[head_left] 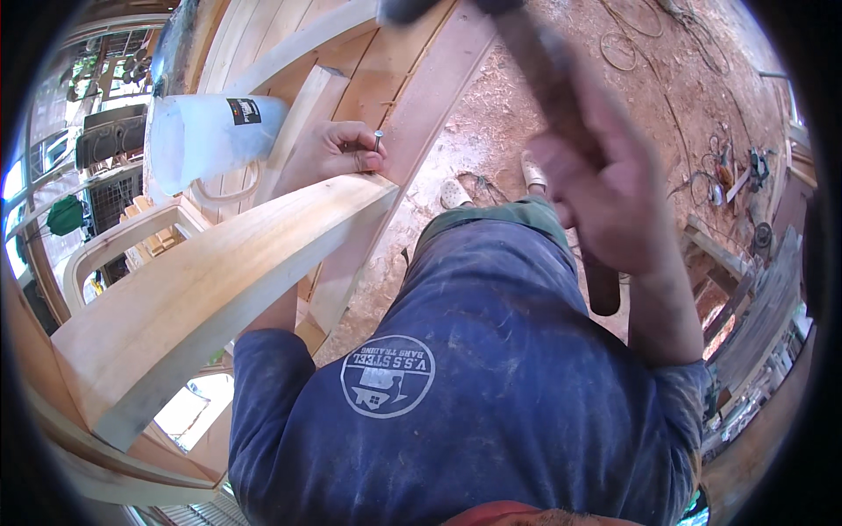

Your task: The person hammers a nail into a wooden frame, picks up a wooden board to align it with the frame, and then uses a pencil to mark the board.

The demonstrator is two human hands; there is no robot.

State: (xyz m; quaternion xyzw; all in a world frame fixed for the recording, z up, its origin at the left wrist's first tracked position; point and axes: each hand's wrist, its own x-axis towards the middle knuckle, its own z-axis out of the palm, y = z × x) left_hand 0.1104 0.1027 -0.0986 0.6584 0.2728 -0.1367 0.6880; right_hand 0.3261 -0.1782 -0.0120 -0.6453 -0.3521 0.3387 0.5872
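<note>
My left hand (338, 158) pinches a nail (378, 139) between thumb and finger, with the nail's head up. That hand rests at the far end of a thick, curved wooden beam (237, 241), next to a reddish-brown board (430, 88). My right hand (614, 188) is wrapped round the handle of a hammer (548, 74), raised on the right and smeared by motion. The dark hammer head is partly cut off by the top edge. Below my fist the handle's end sticks out.
A translucent plastic tub (206, 140) lies on its side on the wooden slats, left of my left hand. A short wooden post (307, 105) stands beside it. Cables (623, 48) run over the dusty floor (526, 105) at right. Stacked boards (763, 307) lie at the far right.
</note>
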